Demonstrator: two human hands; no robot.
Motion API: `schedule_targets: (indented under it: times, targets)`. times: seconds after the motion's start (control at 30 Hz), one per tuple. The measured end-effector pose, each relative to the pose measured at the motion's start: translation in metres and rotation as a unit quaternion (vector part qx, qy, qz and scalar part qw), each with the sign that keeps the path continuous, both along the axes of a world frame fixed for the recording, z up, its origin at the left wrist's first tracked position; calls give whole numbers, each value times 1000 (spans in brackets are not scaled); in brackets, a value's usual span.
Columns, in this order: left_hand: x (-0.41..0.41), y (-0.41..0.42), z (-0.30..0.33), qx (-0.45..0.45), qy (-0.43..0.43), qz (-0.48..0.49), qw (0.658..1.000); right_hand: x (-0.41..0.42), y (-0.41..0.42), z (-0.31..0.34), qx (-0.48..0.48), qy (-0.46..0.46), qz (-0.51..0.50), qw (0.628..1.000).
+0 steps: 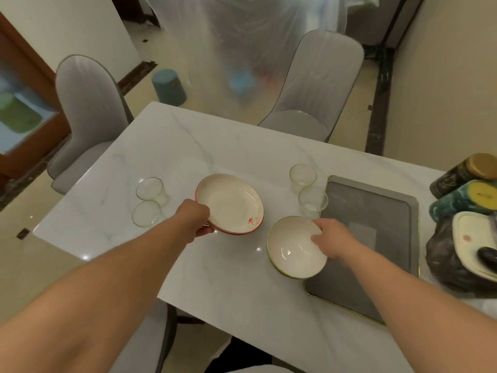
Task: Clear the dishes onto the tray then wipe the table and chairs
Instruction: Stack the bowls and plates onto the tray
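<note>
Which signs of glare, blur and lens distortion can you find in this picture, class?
Head view: small bright glare spots on the glossy table; the glasses and plastic sheet look soft and hazy; wide-angle distortion bends the table edges and stretches the forearms; the left hand on the plates is slightly blurred.

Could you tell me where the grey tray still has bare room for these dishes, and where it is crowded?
The grey rectangular tray looks bare across its mesh. Its left edge is crowded: the right hand holds the green-rimmed white bowl over the rim, with two clear glasses touching or nearly touching that edge.
</note>
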State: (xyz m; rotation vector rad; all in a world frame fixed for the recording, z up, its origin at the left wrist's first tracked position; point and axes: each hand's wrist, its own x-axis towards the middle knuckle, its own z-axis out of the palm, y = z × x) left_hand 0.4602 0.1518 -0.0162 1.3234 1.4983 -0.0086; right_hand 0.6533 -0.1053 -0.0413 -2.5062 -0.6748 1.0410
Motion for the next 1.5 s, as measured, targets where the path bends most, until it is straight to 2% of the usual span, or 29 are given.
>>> schedule_targets:
  times: [0.1,0.3,0.5,0.6,0.87,1.0,1.13,1.3,1.4,1.5]
  targets:
    - [0,-11,17,7,40,-53,998,8,-20,16,15,24,-54,998]
    - [9,-67,41,-21,51,-165,985,17,-93,40,61,50,-202,976]
    - [37,-132,33,-44,45,-259,964,27,-147,46,89,-13,-278,956]
    - [54,-161,20,-58,28,-260,964,25,-166,48,99,-23,-319,942]
    - [108,-216,-21,-106,-36,-213,971,13,-197,68,154,28,-513,844]
    - [131,-225,-41,-109,-29,-215,970,2,-198,66,197,45,-586,785]
    - [153,-227,-62,-133,-20,-233,963,1,-197,54,187,51,-610,769]
    - [177,-228,-89,-174,-40,-255,950,5,-192,20,170,60,-660,730]
    - [193,-229,-100,-167,-45,-274,946,10,-185,-1,166,68,-678,713]
    - [205,-227,-103,-126,-10,-331,935,16,-180,-17,163,60,-681,712]
